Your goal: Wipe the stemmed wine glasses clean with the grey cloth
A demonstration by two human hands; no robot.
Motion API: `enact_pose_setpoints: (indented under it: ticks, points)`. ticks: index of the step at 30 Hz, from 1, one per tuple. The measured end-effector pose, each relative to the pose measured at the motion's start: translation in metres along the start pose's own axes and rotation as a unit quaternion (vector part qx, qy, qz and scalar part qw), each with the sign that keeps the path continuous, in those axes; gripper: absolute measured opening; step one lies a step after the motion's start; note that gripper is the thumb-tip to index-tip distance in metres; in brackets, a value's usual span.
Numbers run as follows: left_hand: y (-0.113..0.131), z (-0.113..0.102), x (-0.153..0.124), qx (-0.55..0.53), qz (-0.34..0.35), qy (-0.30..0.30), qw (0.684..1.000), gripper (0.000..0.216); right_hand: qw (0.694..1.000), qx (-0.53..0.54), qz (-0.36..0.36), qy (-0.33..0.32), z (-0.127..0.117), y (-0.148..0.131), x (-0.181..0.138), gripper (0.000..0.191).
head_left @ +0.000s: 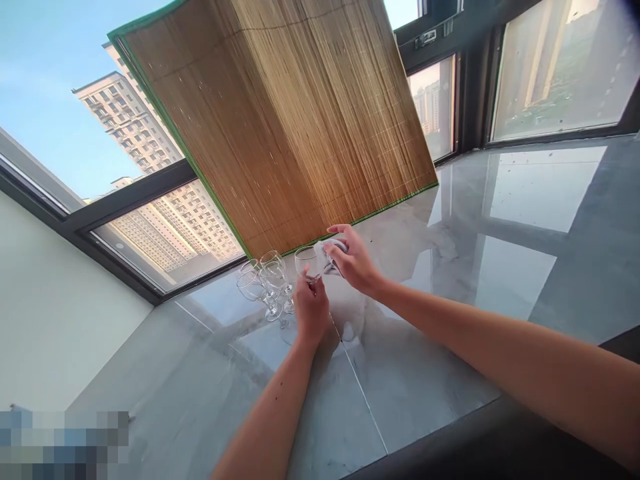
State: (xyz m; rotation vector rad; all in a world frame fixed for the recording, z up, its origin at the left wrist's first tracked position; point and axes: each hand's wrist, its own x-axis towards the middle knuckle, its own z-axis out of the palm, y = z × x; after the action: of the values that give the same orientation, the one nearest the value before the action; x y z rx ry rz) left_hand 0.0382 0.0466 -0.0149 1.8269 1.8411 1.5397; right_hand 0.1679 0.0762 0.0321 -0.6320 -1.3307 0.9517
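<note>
My left hand [312, 305] is closed around the lower part of a clear wine glass [306, 259], whose bowl rises above the fingers. Close by on the right, my right hand [350, 259] pinches a whitish cloth [330, 251] against the side of that glass's rim. The index finger of this hand sticks out. Left of my hands, several more stemmed glasses [273, 275] stand upright in a tight group on the glossy grey tiled ledge [410, 373]. The stem of the held glass is hidden by my left hand.
A bamboo blind [300, 127] with green edging hangs right behind the glasses. Dark-framed windows [175, 180] run along the back, with tall buildings outside. A pale wall [60, 300] bounds the left side. The ledge's dark front edge [450, 440] lies near me.
</note>
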Motion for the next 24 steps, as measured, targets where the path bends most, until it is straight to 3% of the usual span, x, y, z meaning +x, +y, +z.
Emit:
enact_pose_setpoints:
  ticks: [3, 5, 7, 9, 11, 15, 18, 24]
  points:
    - [-0.001, 0.0, -0.001, 0.028, 0.007, 0.016, 0.999, 0.032, 0.987, -0.071, -0.139, -0.031, 0.0, -0.007, -0.01, 0.049]
    - [-0.001, -0.001, -0.002, 0.042, 0.012, 0.002, 0.999, 0.021, 0.955, -0.158, -0.236, -0.08, 0.0, -0.01, -0.014, 0.063]
    - [-0.001, -0.002, -0.003, 0.063, 0.012, -0.018, 0.998, 0.012, 0.918, -0.252, -0.286, -0.111, 0.0, -0.011, -0.016, 0.069]
    - [0.0, -0.003, -0.004, 0.081, 0.016, -0.03, 0.996, 0.012, 0.893, -0.331, -0.288, -0.104, -0.002, -0.012, -0.014, 0.067]
    - [0.002, -0.004, -0.005, 0.086, 0.028, -0.034, 0.995, 0.018, 0.887, -0.375, -0.262, -0.062, -0.006, -0.01, -0.007, 0.063]
    - [0.004, -0.004, -0.005, 0.058, 0.044, -0.043, 0.996, 0.033, 0.918, -0.364, -0.154, 0.036, -0.017, -0.002, 0.01, 0.047]
    - [0.004, -0.004, -0.004, 0.038, 0.037, -0.046, 0.998, 0.039, 0.94, -0.327, -0.093, 0.038, -0.02, 0.004, 0.014, 0.037]
    - [0.004, -0.006, -0.004, 0.049, 0.001, -0.034, 0.998, 0.037, 0.95, -0.278, -0.143, 0.02, -0.015, -0.001, 0.005, 0.038]
